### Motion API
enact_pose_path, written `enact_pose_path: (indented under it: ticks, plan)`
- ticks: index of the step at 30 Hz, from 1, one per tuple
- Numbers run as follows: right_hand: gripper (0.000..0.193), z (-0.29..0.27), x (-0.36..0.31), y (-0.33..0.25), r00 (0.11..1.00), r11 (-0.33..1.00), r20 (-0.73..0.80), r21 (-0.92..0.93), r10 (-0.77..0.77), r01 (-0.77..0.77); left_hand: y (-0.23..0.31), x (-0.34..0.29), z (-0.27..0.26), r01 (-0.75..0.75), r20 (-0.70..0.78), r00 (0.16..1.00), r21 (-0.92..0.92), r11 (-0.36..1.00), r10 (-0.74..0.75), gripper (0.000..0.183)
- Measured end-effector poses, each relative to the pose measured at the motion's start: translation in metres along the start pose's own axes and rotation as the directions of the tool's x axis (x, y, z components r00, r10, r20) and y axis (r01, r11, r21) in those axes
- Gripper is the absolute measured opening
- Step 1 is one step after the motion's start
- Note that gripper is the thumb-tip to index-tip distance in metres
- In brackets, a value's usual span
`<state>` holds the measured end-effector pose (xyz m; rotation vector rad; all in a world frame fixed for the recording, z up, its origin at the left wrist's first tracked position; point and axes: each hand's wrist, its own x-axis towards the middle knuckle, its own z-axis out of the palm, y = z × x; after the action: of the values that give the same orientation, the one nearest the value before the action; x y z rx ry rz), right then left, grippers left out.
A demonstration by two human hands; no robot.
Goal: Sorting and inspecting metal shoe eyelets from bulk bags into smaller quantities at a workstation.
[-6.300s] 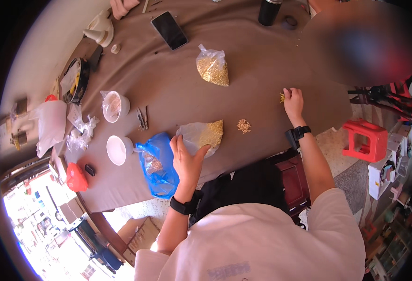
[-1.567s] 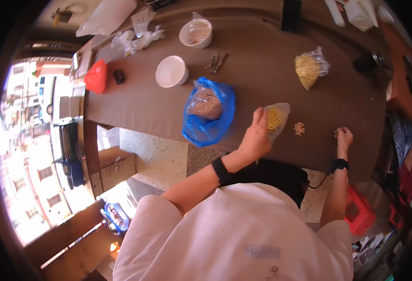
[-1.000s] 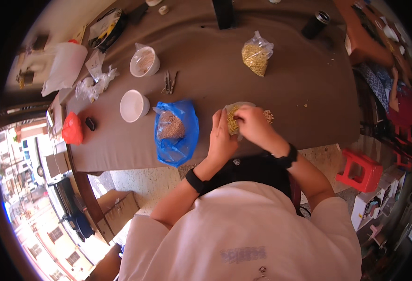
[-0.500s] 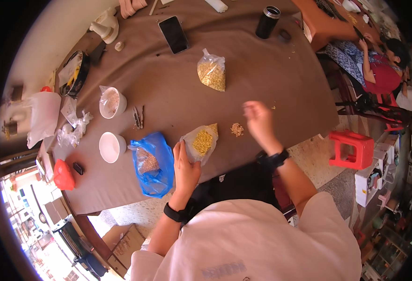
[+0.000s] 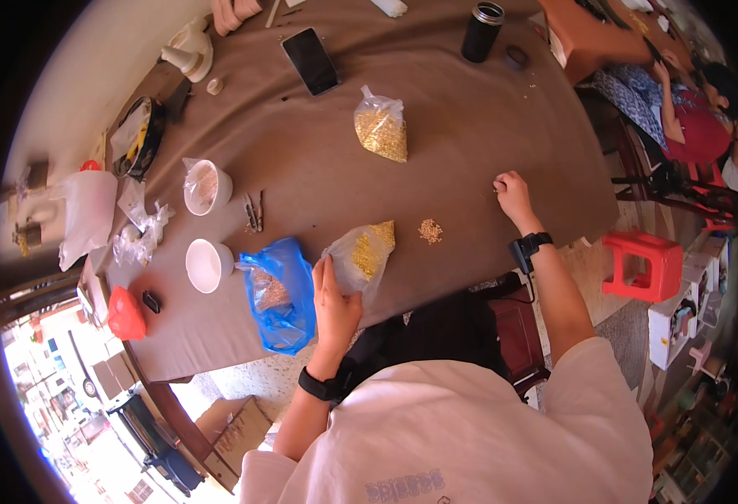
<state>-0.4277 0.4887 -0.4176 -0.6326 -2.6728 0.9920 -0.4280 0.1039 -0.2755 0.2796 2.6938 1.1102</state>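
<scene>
Brown cloth covers the long table [image 5: 470, 109]. Nearest the person, the left hand [image 5: 334, 302] lies flat, fingers open, on a clear bag of yellow bits [image 5: 361, 254], whose long axis runs toward two o'clock. At nine o'clock of it sits a blue bag [image 5: 289, 298]. A small yellow pile [image 5: 429, 230] lies at three o'clock. Farther right, the right hand [image 5: 513, 195] rests on the cloth, fingertips pinched; whether it holds anything cannot be told. A knotted bag of yellow bits [image 5: 381, 128] stands at twelve o'clock.
</scene>
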Motion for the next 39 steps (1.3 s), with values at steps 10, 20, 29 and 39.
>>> enact_pose_path:
  ticks: [10,20,29,39]
  plan:
    - [0.027,0.013,-0.02,-0.029,0.997,0.998,-0.06,-0.049,0.041,-0.043,0.001,0.0,-0.001,0.02,-0.007,1.0,-0.006,1.0,-0.02,0.063]
    - [0.012,0.01,-0.021,-0.017,0.993,0.99,-0.098,0.136,0.06,-0.047,0.0,-0.004,-0.001,-0.035,-0.013,0.999,0.006,0.999,0.035,0.064]
    - [0.01,0.014,-0.025,-0.028,0.992,0.967,-0.113,-0.254,-0.05,0.02,-0.001,-0.002,0.001,-0.038,0.007,0.999,-0.008,0.999,0.038,0.065]
    - [0.015,0.015,-0.019,-0.037,1.0,0.931,0.009,-0.366,0.004,-0.001,-0.002,-0.001,-0.003,-0.036,0.031,0.999,0.002,0.999,0.036,0.065]
